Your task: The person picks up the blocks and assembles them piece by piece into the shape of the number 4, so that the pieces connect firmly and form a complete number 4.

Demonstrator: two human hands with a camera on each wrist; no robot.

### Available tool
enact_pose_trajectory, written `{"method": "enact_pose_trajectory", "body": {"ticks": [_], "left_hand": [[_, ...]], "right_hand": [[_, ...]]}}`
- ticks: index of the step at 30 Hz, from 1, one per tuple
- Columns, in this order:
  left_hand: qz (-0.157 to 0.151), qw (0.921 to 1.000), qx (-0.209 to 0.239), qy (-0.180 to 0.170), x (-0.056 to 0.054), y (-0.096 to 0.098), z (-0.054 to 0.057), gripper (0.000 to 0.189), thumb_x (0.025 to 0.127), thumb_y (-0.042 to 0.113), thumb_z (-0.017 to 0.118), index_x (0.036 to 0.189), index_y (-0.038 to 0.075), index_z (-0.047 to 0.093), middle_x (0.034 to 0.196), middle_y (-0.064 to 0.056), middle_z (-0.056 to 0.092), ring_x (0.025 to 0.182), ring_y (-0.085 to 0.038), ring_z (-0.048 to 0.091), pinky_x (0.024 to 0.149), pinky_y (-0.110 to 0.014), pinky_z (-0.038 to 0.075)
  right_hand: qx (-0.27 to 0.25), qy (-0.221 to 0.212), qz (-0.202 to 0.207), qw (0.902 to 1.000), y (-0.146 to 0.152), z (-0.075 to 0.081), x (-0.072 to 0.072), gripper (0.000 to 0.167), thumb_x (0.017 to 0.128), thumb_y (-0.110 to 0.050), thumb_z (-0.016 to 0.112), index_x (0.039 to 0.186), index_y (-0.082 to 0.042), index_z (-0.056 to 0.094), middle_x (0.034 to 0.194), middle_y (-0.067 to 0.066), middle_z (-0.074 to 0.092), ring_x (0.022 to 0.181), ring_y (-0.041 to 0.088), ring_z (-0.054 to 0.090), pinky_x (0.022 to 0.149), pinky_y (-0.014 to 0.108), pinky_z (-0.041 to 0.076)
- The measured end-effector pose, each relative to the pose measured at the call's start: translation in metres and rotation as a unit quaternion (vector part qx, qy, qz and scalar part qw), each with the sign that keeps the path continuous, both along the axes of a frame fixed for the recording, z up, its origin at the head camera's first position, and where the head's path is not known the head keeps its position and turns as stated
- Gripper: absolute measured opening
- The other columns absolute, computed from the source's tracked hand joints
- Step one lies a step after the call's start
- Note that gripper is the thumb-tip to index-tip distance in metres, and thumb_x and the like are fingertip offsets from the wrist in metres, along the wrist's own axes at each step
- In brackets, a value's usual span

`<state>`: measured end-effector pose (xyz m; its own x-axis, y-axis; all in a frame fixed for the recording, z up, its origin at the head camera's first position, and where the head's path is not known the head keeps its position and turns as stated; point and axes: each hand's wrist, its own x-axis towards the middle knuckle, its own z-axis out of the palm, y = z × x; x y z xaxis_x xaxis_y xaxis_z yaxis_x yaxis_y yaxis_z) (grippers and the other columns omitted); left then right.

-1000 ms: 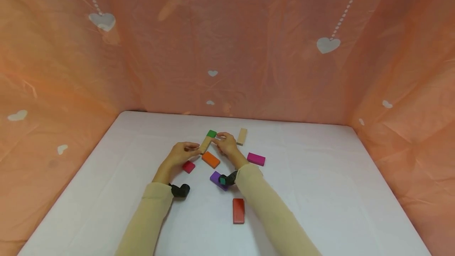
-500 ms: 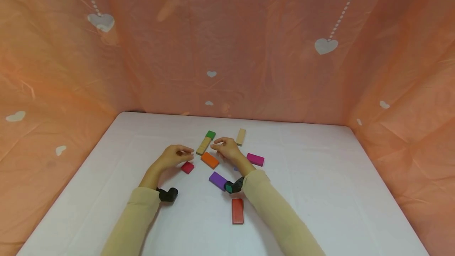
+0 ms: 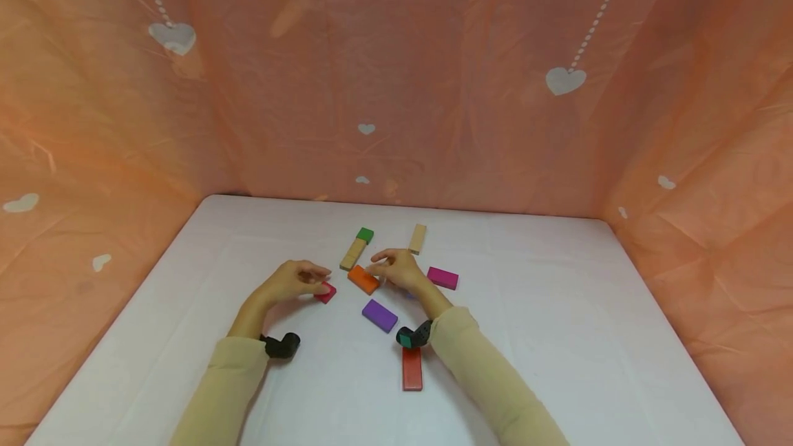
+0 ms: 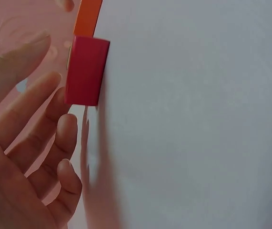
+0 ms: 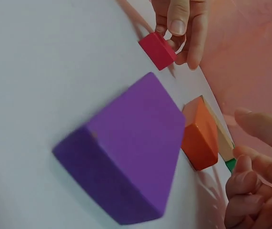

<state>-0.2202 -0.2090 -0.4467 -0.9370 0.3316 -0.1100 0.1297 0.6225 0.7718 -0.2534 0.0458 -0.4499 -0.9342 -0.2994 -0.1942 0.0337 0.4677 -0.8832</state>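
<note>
A white-covered bench (image 3: 526, 322), walled by an orange backdrop (image 3: 421, 129) printed with pale hearts, carries a scatter of coloured blocks as two bare hands work among them. A green block (image 3: 365, 234) butts against the far end of a plain wooden piece (image 3: 353, 254); a second plain block (image 3: 418, 239) lies apart to the right, above a magenta block (image 3: 442, 278). A purple block (image 3: 380, 316) lies between the forearms, looming large before the right wrist's camera, while the black camera (image 3: 414, 336) on that wrist covers the far end of a red block (image 3: 411, 370). A sliver of blue (image 3: 410, 295) shows beneath the right wrist, mostly hidden. At left, the left hand (image 3: 294, 281) hovers at a small crimson block (image 3: 325, 293), its fingers (image 4: 25, 106) spread and gently bent, gripping nothing; whether the thumb touches the block cannot be told. The right hand (image 3: 399, 269) hangs just beside the orange block (image 3: 363, 280), which sits near the close end of the plain wooden piece, its fingers (image 5: 259, 164) loosely curved, thumb parted from them, with nothing in hold.
</note>
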Motion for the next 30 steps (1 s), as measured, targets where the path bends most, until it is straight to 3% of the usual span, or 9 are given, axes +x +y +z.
{"method": "enact_pose_trajectory", "body": {"ticks": [12, 30], "left_hand": [[0.000, 0.9998, -0.004, -0.020, 0.005, -0.008, -0.002, 0.045, 0.077, 0.021, 0.080, 0.115, 0.000, 0.068, 0.084, -0.005, 0.062, 0.080, -0.012, 0.051, 0.073, -0.022, 0.042], [0.010, 0.9995, -0.011, -0.027, 0.004, -0.006, -0.004, 0.042, 0.078, 0.020, 0.080, 0.115, 0.001, 0.069, 0.084, -0.003, 0.060, 0.081, -0.015, 0.049, 0.071, -0.024, 0.040]], "right_hand": [[0.044, 0.036, 0.032, 0.9979, -0.003, -0.001, 0.011, 0.038, 0.079, -0.018, 0.077, 0.111, -0.001, 0.068, 0.067, -0.003, 0.049, 0.061, 0.008, 0.044, 0.055, 0.017, 0.035], [0.067, 0.085, -0.013, 0.9941, -0.010, -0.008, 0.018, 0.033, 0.073, -0.015, 0.082, 0.099, 0.000, 0.071, 0.064, -0.002, 0.052, 0.058, 0.007, 0.043, 0.055, 0.016, 0.034]]}}
